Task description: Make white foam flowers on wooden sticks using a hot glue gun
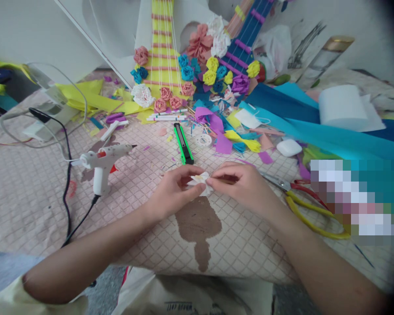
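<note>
A small white paper flower (202, 178) with a yellowish middle is held between both hands, over the quilted table cover. My left hand (175, 190) pinches its left side between thumb and fingers. On the other side, my right hand (241, 186) is closed, its fingertips at the flower's right edge and a thin brown stick (226, 180) between its fingers. Just beyond the hands lies a green and black box cutter (184, 144). Fingers cover part of the flower.
A white glue gun (101, 164) with a black cord stands left. Yellow-handled scissors (310, 214) lie right. Behind are a yellow paper guitar (162, 52), a blue one (239, 54), paper scraps (216, 127) and a white roll (341, 107).
</note>
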### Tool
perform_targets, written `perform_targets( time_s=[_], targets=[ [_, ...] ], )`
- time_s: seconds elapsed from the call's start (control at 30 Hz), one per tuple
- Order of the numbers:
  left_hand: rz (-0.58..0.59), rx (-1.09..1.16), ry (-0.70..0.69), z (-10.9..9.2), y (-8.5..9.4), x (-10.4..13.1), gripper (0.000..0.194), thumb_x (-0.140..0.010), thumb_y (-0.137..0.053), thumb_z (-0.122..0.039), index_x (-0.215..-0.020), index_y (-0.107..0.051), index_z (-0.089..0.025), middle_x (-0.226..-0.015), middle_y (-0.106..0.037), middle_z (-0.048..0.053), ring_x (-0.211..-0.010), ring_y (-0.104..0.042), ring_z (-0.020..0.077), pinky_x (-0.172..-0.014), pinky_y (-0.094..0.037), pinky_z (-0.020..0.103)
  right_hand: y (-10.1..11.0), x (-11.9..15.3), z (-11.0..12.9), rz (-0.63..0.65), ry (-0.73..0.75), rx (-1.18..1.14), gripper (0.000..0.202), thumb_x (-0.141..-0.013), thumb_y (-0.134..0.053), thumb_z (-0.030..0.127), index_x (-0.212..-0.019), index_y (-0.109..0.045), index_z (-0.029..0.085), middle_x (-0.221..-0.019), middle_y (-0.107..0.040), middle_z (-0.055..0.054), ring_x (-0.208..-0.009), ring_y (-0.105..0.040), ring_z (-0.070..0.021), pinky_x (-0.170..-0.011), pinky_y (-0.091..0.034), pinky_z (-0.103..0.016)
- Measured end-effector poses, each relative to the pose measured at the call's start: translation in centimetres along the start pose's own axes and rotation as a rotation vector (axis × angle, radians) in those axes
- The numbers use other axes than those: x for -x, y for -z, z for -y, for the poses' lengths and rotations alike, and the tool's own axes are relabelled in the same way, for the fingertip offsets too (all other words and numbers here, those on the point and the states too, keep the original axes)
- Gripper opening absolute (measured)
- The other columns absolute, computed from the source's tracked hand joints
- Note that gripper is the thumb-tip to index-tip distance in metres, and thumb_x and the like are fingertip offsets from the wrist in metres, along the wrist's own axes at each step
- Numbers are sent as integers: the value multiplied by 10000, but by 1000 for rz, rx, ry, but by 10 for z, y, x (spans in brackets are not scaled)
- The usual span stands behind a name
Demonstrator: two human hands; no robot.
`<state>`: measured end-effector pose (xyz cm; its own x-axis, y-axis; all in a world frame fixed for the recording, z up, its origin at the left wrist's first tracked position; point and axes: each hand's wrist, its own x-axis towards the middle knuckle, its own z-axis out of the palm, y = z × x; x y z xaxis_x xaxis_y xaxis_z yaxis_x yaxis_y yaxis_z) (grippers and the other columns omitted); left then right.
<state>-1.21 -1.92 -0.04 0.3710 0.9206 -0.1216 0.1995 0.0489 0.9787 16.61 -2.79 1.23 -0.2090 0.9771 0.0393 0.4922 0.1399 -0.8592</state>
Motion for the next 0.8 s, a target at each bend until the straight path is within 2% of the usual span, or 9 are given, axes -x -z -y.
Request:
perform_targets(
  time_s=[0.13,0.3,0.5,0.7,0.8],
  targets=[
    [11,26,53,3,0,-1,299,-696,-642,-298,-941,-595,-132,-691,-551,-5,-599,-508,90,-547,-422,210,0,0,-1,-2,-11,5,106,-722,-640,248,-643,-662,180,-673,-619,8,-607,-531,-99,-538,-403,-229],
    [-9,6,63,2,-1,-1,300,-679,-657,-292,-926,-610,-129,-690,-561,-5,-589,-503,85,-535,-407,205,-2,0,1,-49,-24,43,83,-705,-652,226,-640,-664,176,-666,-616,7,-593,-529,-96,-533,-402,-228],
    [-10,78,98,-1,-1,0,279,-662,-677,-274,-894,-615,-132,-744,-632,17,-627,-564,106,-557,-445,213,-2,-1,4,-57,-36,65,82,-701,-647,212,-629,-662,176,-666,-626,0,-608,-550,-107,-556,-417,-238],
    [5,44,34,-7,0,-1,161,-730,-617,-282,-805,-643,-141,-653,-627,4,-560,-555,97,-517,-458,208,-2,-1,3,-34,-17,32,72,-710,-649,216,-651,-667,178,-696,-630,-15,-618,-552,-116,-556,-421,-243],
    [-1,16,7,-9,0,-1,164,-759,-587,-292,-757,-650,-141,-659,-626,6,-560,-549,91,-519,-473,200,-3,-1,3,-37,-10,44,80,-709,-650,215,-637,-659,179,-675,-621,-10,-607,-546,-114,-556,-419,-245]
  ],
)
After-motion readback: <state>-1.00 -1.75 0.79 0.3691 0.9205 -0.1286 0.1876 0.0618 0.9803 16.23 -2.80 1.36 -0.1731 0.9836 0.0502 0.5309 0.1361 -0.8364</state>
